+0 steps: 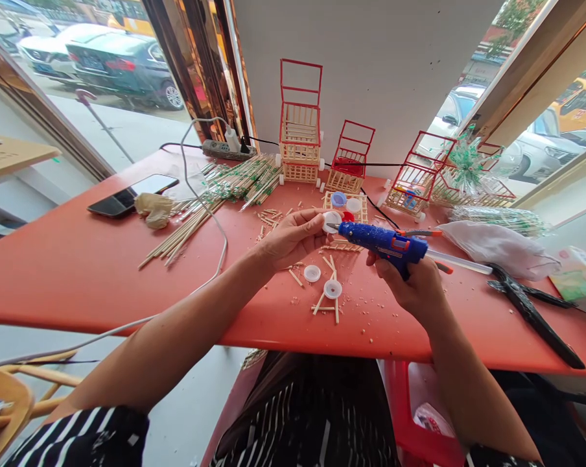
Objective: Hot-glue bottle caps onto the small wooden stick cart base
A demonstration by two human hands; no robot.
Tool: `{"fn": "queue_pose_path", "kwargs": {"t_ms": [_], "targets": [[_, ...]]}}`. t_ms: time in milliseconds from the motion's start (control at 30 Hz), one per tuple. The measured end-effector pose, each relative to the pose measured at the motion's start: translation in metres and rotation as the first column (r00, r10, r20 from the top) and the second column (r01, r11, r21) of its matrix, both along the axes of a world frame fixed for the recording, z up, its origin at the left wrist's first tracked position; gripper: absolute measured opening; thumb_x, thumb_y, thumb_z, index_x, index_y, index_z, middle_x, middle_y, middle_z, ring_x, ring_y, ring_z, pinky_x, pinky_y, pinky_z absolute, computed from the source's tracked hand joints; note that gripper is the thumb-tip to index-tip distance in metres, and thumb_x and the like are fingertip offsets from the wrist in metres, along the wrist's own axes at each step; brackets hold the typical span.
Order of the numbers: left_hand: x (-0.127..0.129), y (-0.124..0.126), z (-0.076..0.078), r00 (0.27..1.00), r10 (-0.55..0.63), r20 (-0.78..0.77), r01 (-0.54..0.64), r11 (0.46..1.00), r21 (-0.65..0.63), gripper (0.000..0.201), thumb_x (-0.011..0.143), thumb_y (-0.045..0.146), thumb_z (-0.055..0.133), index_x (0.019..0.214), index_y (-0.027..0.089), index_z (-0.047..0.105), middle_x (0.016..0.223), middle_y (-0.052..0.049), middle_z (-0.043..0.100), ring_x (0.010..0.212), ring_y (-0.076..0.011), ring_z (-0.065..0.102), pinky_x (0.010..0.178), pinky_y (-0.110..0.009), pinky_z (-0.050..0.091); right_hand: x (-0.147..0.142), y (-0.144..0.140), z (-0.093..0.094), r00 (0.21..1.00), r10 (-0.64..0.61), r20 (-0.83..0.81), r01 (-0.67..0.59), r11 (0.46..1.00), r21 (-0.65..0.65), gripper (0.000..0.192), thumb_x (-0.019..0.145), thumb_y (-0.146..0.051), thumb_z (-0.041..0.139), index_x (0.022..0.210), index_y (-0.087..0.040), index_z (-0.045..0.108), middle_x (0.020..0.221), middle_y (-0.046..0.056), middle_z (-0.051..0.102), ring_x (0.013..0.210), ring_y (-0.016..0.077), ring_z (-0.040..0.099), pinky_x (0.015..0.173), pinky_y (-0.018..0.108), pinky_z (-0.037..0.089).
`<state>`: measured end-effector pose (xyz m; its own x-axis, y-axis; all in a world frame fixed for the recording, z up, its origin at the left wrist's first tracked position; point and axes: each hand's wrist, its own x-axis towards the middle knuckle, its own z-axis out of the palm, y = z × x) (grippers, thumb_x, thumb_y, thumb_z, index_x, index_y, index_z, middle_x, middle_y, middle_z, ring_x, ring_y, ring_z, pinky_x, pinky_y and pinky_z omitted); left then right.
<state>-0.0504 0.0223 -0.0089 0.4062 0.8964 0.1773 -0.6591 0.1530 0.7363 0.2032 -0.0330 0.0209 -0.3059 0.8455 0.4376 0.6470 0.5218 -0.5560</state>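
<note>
Left hand (293,239) pinches a small white bottle cap (330,222) between fingers and thumb, held above the red table (79,272), while the right hand (412,282) is wrapped around the grip of a blue glue gun (383,241) whose nozzle touches that cap. Two more white caps (322,281) lie on the table just below the hands among short stick pieces. Behind them, a flat stick tray (345,206) holds a blue cap and a white one, and the small stick carts (300,146) with red frames stand along the wall; one at the right (410,188) holds something blue, too small to tell.
</note>
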Motion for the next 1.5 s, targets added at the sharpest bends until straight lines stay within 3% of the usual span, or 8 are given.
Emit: {"fn": "queue_pose_path", "kwargs": {"t_ms": [867, 1233, 1500], "targets": [[0.0019, -0.0024, 0.0038, 0.999, -0.012, 0.036, 0.011, 1.0, 0.026, 0.041, 0.067, 0.036, 0.102, 0.092, 0.01, 0.083, 0.079, -0.005, 0.077, 0.069, -0.0106, 0.072, 0.07, -0.019, 0.063, 0.0004, 0.0021, -0.0009, 0.991, 0.029, -0.132, -0.036, 0.998, -0.051, 0.034, 0.097, -0.048, 0.061, 0.092, -0.018, 0.075, 0.064, 0.001, 0.06, 0.053, 0.014, 0.051, 0.053, 0.029, 0.042], [0.0026, -0.0031, 0.0044, 0.999, -0.008, 0.05, 0.009, 1.0, -0.012, 0.032, 0.07, 0.028, 0.101, 0.089, 0.01, 0.082, 0.077, -0.004, 0.075, 0.067, -0.011, 0.072, 0.068, -0.019, 0.063, -0.0013, 0.0013, 0.0001, 0.994, 0.018, -0.106, -0.019, 1.0, -0.011, 0.035, 0.097, -0.048, 0.059, 0.093, -0.017, 0.076, 0.064, 0.001, 0.062, 0.054, 0.0147, 0.053, 0.055, 0.03, 0.043], [0.0024, -0.0026, 0.0038, 1.0, -0.008, 0.024, 0.007, 1.0, 0.018, 0.039, 0.068, 0.035, 0.102, 0.09, 0.011, 0.082, 0.079, -0.005, 0.076, 0.069, -0.0106, 0.071, 0.069, -0.019, 0.062, -0.0032, 0.0013, 0.0009, 0.997, 0.042, -0.059, -0.041, 0.999, 0.021, 0.032, 0.096, -0.043, 0.06, 0.09, -0.017, 0.078, 0.071, 0.003, 0.071, 0.057, 0.0156, 0.06, 0.058, 0.03, 0.047]]}}
